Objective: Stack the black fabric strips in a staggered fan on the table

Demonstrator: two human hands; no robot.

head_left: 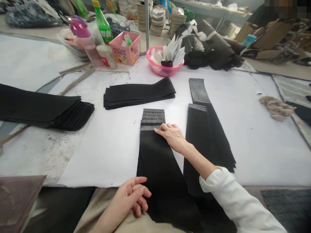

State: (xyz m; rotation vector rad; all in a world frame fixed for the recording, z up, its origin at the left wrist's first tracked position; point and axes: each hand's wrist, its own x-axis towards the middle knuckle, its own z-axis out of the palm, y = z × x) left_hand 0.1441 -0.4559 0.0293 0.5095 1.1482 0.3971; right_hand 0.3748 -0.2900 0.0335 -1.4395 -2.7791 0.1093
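Note:
A fanned stack of black fabric strips [160, 161] lies lengthwise in front of me, its far ends stepped so that grey speckled bands show. My right hand [172, 136] is at the right edge of that far end, thumb on the top strip and fingers bent at its side, gripping the edge. Near the stack's left side, my left hand [134, 195] hovers with loosely bent, parted fingers and nothing in them. Just right of the stack lie more black strips [198, 139] with grey-banded ends, partly beneath my right forearm.
A black strip pile [139, 94] lies crosswise beyond, and a larger pile [36, 106] at left. Behind stand a pink basket [155, 69] with papers, a pink box [125, 53], a bottle [103, 27] and a purple-lidded cup [88, 45]. A crumpled beige cloth [277, 108] is at right.

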